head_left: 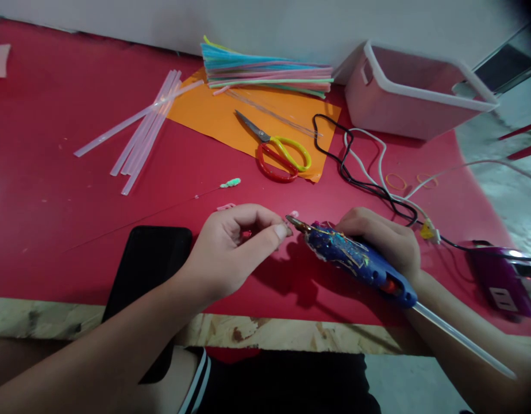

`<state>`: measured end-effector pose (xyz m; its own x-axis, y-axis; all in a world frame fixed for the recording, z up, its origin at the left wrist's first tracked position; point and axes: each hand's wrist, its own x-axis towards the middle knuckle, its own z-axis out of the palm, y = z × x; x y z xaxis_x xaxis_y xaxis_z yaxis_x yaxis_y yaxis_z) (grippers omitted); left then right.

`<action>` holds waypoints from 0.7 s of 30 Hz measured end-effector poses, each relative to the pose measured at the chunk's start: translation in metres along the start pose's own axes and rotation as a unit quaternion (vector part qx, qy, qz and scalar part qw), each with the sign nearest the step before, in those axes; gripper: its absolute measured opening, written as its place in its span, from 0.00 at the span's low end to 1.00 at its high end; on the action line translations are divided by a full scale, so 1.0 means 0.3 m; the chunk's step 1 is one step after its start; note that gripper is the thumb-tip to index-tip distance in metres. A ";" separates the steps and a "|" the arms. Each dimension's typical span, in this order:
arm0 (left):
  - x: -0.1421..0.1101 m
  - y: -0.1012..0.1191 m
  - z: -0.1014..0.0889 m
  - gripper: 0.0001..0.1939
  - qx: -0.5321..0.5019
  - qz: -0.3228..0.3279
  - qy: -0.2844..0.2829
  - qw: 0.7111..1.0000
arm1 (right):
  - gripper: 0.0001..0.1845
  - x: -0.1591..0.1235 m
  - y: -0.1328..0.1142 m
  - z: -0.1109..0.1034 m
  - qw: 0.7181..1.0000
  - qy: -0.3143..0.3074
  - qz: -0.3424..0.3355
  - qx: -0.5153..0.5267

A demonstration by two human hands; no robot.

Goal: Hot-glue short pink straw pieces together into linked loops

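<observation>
My right hand (384, 236) is wrapped round a blue hot glue gun (356, 253), spattered with colourful dried bits. A clear glue stick (464, 339) sticks out of its rear. The gun's brown nozzle points left, close to the fingertips of my left hand (235, 247). Thumb and forefinger there are pinched together; what they hold is too small and hidden to name. A small pink fuzzy bit (294, 214) shows just beyond the nozzle, and a pink piece (226, 206) lies behind my left knuckles. Farther back lies a thin wire with a green fuzzy tip (230, 183).
Scissors (276, 149) and a bundle of pipe cleaners (265, 69) lie on orange paper (196, 115). Glue sticks (147, 129) are left of it. A black phone (151, 264) lies by my left forearm. Cables (364, 184), a pink bin (390, 103) and a purple device (502, 282) occupy the right.
</observation>
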<state>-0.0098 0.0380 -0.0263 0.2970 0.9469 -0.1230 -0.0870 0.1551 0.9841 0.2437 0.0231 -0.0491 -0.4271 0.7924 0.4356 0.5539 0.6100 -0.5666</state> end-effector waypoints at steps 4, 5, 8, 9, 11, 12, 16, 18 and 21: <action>-0.002 0.003 0.000 0.06 0.006 0.000 0.004 1.000 | 0.06 -0.003 -0.002 -0.004 1.000 0.013 0.002 -0.007; -0.001 0.002 0.000 0.06 0.009 0.000 0.007 1.000 | 0.06 -0.003 -0.004 -0.005 1.000 0.018 0.004 -0.006; 0.001 -0.004 -0.001 0.07 0.019 0.009 0.017 1.000 | 0.07 -0.003 -0.007 -0.008 1.000 0.028 0.006 0.004; 0.001 -0.006 -0.001 0.07 0.023 0.013 0.020 0.999 | 0.07 -0.002 -0.007 -0.008 1.000 0.028 0.005 0.008; 0.001 -0.010 -0.001 0.08 0.034 0.019 0.024 0.999 | 0.07 -0.002 -0.004 -0.005 1.000 0.022 -0.001 0.008; 0.001 -0.011 -0.001 0.08 0.041 0.024 0.026 0.999 | 0.07 -0.002 -0.003 -0.004 1.000 0.017 -0.003 0.005; -0.008 -0.010 0.002 0.08 0.067 0.052 0.033 0.996 | 0.04 -0.002 0.000 0.001 1.000 -0.002 -0.014 -0.020; -0.014 -0.007 0.003 0.09 0.088 0.064 0.034 0.993 | 0.03 -0.001 -0.003 0.001 1.000 0.002 -0.013 -0.029; -0.022 -0.007 0.004 0.10 0.140 0.081 0.045 0.986 | 0.03 0.001 -0.008 0.000 0.999 0.011 -0.012 -0.032</action>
<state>-0.0103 0.0311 -0.0275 0.2143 0.9760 0.0396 0.1437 -0.0716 0.9870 0.2421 0.0218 -0.0477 -0.4258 0.7764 0.4647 0.5880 0.6278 -0.5100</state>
